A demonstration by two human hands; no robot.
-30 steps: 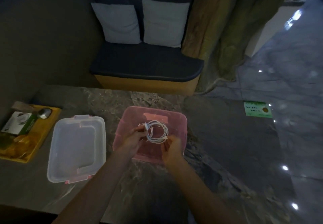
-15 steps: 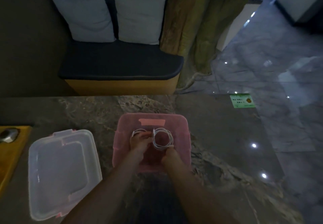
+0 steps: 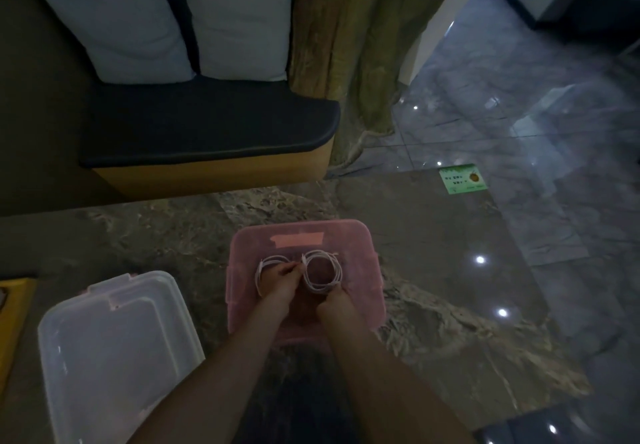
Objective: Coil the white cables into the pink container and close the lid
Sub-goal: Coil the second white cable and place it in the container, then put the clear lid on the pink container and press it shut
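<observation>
The pink container [image 3: 360, 235] stands open on the marble table, right in front of me. Both my hands are inside it. My left hand [image 3: 278, 286] grips one coil of white cable [image 3: 263, 265] that loops around its left side. My right hand [image 3: 334, 301] pinches the near edge of a second white coil [image 3: 334, 270], a round loop lying toward the container's right half. The clear lid [image 3: 114, 343] with pink clips lies flat on the table to the left of the container.
A yellow tray [image 3: 14, 308] shows at the left edge of the table. Beyond the table stands a dark bench [image 3: 207, 131] with two grey cushions. A green card [image 3: 462, 178] lies at the table's far right corner. Glossy floor is to the right.
My hands have lowered the cable from above the container down into it, and the single bundle now shows as two separate coils side by side. The camera has tilted and shifted left.
</observation>
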